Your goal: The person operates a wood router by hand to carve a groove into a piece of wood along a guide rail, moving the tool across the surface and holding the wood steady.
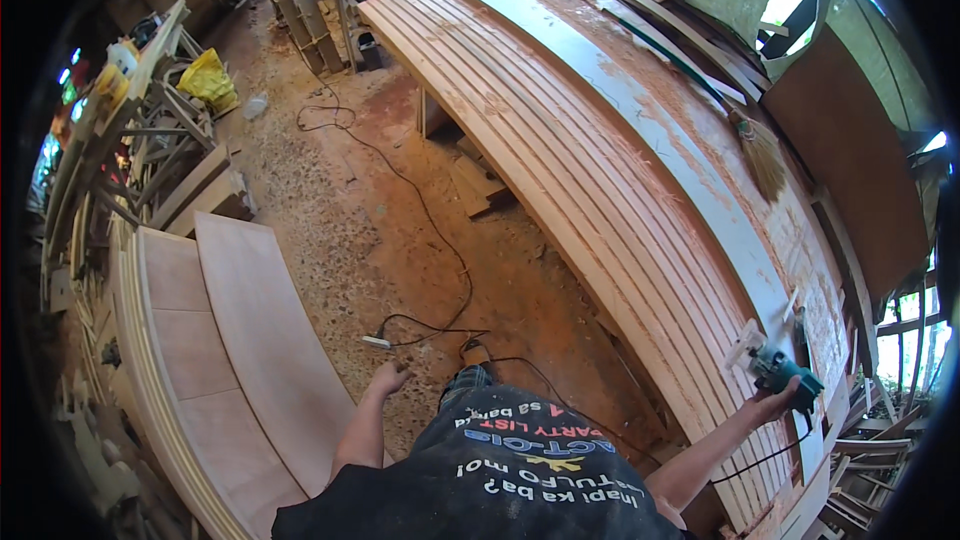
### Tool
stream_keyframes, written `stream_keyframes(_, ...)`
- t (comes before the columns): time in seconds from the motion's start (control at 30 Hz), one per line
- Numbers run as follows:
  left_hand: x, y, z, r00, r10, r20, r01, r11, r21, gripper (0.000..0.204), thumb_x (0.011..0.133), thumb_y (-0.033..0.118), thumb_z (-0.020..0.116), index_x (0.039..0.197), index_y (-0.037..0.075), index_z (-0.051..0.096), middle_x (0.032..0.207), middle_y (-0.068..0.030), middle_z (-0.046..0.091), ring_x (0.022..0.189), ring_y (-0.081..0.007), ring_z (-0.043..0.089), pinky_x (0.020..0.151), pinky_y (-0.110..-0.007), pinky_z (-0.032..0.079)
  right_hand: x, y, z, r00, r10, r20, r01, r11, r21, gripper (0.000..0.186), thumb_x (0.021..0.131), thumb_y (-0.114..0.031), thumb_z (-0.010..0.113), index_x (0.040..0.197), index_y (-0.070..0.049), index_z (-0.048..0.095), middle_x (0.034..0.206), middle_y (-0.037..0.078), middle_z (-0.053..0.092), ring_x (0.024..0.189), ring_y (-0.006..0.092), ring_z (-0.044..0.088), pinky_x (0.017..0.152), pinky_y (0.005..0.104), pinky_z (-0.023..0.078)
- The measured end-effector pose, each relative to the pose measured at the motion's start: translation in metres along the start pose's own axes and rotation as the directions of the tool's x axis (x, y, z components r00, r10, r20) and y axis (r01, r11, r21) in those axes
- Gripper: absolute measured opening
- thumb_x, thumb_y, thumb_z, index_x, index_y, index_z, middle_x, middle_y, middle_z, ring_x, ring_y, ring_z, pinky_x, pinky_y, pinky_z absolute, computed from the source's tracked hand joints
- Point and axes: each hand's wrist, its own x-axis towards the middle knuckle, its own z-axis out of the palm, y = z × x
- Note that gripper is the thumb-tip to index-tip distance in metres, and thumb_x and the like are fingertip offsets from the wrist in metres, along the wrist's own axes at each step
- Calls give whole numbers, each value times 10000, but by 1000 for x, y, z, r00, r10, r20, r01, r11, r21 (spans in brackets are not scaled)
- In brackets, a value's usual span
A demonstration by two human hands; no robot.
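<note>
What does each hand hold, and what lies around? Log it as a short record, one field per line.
Right hand: the right hand grips a green power tool with a black cord
Left hand: the left hand hangs to the left, nothing visible in it
Under or beside the tool: long wooden strips side by side, with a white board along them; contact unclear
Far right: straw broom
Floor: white power strip with a dark cable
Left side: flat reddish wooden panels

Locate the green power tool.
In the head view, the green power tool is at the lower right, held in the right hand near the long white strip.
</note>
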Motion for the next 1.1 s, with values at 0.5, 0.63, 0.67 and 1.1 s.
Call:
stream_keyframes(0.5, 64, -12, -116, 978, 9, -208, -118, 847, -519, 322, 847, 290, 628, 1014, 18, 667, 812, -100, 666, 693, -174, 617, 620, -322, 499, -122, -86, 229, 966, -105, 235, -29, 863, 504, 641, 786, -364, 648, 1273, 6, 456, 1255, 199, 527, 1186, 382, 502, 1066, 566, 319)
stream_keyframes(0.63, 73, -22, -176, 987, 18, -161, -115, 777, -618, 341, 879, 278, 621, 1113, 30, 623, 875, -66, 654, 685, -138, 594, 580, -284, 489, -169, -90, 299, 928, -210, 308, 22, 855, 518, 731, 736, -416, 666, 1253, 51, 443, 1210, 265, 528, 1140, 428, 522, 1030, 577, 361)
stream_keyframes(0.67, 78, -31, -194, 974, -7, -225, -152, 721, -677, 350, 884, 276, 620, 1143, 42, 609, 906, -64, 658, 701, -146, 607, 586, -281, 493, -179, -89, 315, 901, -261, 346, 43, 848, 529, 731, 739, -434, 639, 1241, 61, 448, 1184, 269, 543, 1128, 426, 531, 1024, 573, 370)
stream_keyframes(1.1, 118, -148, -232, 839, -415, -353, 152, 801, -580, 327, 874, 288, 576, 992, -10, 636, 741, -144, 651, 686, -182, 637, 583, -337, 511, -336, -46, 533, 770, -396, 501, 81, 838, 539, 650, 799, -339, 624, 1242, 85, 408, 1084, 294, 570, 1026, 389, 595, 909, 489, 499)
